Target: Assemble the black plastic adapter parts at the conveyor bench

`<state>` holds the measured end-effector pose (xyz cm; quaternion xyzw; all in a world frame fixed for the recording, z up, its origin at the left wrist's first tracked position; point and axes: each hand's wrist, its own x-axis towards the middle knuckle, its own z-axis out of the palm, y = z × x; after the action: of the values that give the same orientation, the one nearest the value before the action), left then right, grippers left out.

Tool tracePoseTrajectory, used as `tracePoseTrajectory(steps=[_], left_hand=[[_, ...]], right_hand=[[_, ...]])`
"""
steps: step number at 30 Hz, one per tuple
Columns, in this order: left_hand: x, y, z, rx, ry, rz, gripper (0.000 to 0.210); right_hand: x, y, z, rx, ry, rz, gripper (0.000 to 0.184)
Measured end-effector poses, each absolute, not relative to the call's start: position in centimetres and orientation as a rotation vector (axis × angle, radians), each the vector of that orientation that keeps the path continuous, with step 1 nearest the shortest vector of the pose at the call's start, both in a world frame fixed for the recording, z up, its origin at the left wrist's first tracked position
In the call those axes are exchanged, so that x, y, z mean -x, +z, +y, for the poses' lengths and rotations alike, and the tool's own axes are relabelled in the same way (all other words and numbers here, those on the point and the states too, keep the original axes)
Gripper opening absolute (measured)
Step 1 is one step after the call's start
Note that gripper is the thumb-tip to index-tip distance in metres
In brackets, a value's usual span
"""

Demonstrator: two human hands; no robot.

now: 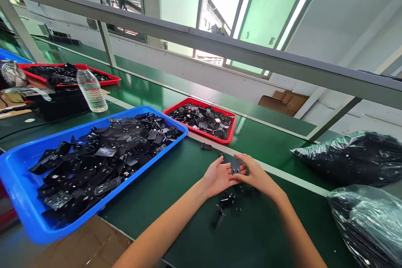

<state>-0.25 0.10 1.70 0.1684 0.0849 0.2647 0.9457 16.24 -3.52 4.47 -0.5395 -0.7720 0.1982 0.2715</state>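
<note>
Between the thumb and fingers of my right hand (256, 176) is a small flat black plastic piece (235, 166) with two tiny pegs or holes near its lower edge. My left hand (218, 179) is turned palm up, its fingers stretched out behind and beneath that piece; whether they touch it I cannot tell. Below the hands, several small black plastic parts (228, 199) lie loose on the green tabletop (176, 201). One more black part (206, 146) rests beyond my left hand, near the red tray.
A large blue tray (150, 163) heaped with black plastic pieces stands at left. Behind it are a smaller red tray (231, 132) of similar parts and a water bottle (91, 90). Filled plastic bags (351, 159) lie at right. A metal rail (188, 35) crosses above the table.
</note>
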Motion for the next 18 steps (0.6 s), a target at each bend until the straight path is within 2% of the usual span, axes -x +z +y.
tracePoseTrajectory(steps=[3,10,18], left_hand=[[-0.4,5.5,-1.8,-0.398,0.49,0.15,0.052],[-3.4,14.4,-4.4,-0.617,0.351,0.082,0.053],[-5.7,15.5,-4.5,-0.695,0.231,-0.019,0.055]], right_hand=[[-16.7,7.9,-6.1,1.365,0.5,-2.056,0.044],[-18.9,13.9,-11.1,1.251,0.212,-1.922,0.064],[-21.2,14.4,-12.7,1.37,-0.28,-1.953,0.069]])
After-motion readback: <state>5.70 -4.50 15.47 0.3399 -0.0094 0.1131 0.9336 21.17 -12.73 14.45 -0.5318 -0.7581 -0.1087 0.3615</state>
